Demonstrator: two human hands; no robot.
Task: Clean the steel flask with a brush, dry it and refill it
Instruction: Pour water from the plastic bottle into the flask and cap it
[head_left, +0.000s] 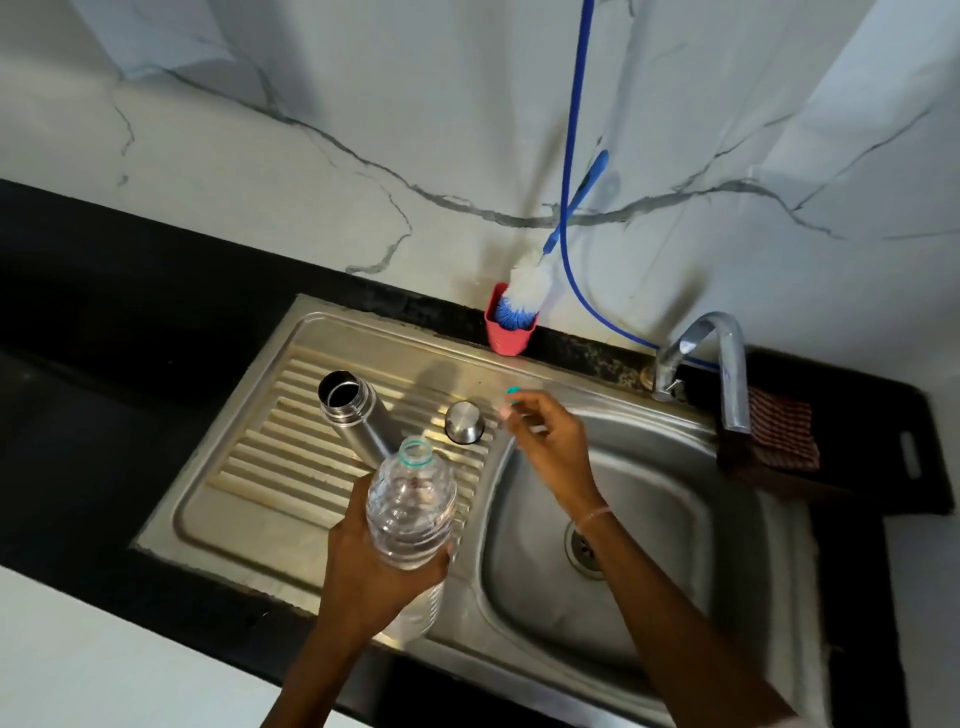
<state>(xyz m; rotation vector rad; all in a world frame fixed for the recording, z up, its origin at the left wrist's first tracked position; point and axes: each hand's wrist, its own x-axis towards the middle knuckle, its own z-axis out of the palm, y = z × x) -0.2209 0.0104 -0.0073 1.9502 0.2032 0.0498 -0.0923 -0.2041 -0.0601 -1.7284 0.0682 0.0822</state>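
The steel flask (349, 411) stands open on the ribbed drainboard (270, 457), its mouth empty and dark. Its steel lid (464, 422) sits upside up just right of it. My left hand (363, 566) grips a clear plastic water bottle (413, 509) with no cap, held upright in front of the flask. My right hand (545, 441) hovers right of the lid and pinches a small teal bottle cap (513, 391) at its fingertips. The blue and white bottle brush (524, 291) stands in a red cup (506, 338) against the wall.
The steel sink basin (649, 519) with its drain lies to the right under my right forearm. A steel tap (722, 358) rises at the back right, a blue hose (571, 156) hanging beside it. A striped cloth (779, 431) lies on the black counter.
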